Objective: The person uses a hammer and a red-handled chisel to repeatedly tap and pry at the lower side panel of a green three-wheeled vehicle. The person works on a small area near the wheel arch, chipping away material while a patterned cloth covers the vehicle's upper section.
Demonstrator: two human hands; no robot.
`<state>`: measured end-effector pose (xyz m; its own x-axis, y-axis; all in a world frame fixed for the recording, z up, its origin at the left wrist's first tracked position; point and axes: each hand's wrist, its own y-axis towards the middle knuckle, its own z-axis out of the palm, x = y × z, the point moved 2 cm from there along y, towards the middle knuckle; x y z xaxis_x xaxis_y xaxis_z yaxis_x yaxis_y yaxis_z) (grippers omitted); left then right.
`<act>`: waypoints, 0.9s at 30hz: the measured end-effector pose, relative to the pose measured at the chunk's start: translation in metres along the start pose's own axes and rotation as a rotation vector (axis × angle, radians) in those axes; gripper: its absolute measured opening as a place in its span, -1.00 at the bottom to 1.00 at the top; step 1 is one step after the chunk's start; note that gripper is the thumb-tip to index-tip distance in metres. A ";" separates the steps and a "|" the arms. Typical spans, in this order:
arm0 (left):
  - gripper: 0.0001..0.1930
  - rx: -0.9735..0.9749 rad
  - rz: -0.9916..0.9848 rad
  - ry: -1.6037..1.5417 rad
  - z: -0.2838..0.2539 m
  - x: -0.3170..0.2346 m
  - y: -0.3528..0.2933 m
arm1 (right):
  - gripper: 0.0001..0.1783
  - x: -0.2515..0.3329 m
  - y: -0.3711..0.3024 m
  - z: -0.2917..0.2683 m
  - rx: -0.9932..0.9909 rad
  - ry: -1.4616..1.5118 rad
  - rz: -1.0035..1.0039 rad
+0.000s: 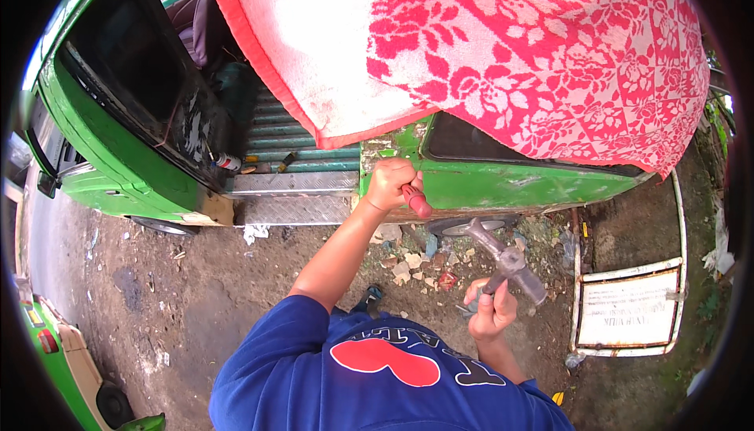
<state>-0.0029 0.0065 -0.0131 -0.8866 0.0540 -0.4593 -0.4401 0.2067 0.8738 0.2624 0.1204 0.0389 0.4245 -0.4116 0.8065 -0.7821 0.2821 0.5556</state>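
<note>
Bare dirt littered with broken chips and scraps (408,262) runs under a green vehicle (518,183), whose far side door stands open on the left and whose roof is draped with a red and white flowered cloth (550,46). I see my left hand (390,183) closed tight around a red-handled tool (416,201), most likely a chisel, its tip hidden behind the fist and seemingly set against the body panel just right of the door sill. My right hand (491,309) is wrapped fully around the handle of a hammer (506,262), held low and nearer to me, its head raised toward the panel but well apart from the red handle. I judge this to be the wind-up of a chipping stroke on the rusted lower edge. The next move calls for a square blow onto the tool's butt, keeping my left knuckles clear. A white framed sign (628,305) lies on the ground at right.
</note>
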 end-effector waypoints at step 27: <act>-0.75 0.054 -0.089 0.026 0.005 0.001 -0.021 | -0.48 -0.026 0.010 -0.029 0.025 0.020 0.115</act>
<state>0.0058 0.0070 -0.0329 -0.8480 0.0074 -0.5299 -0.5097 0.2623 0.8194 0.2571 0.1595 0.0291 0.3404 -0.3603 0.8685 -0.8369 0.3049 0.4545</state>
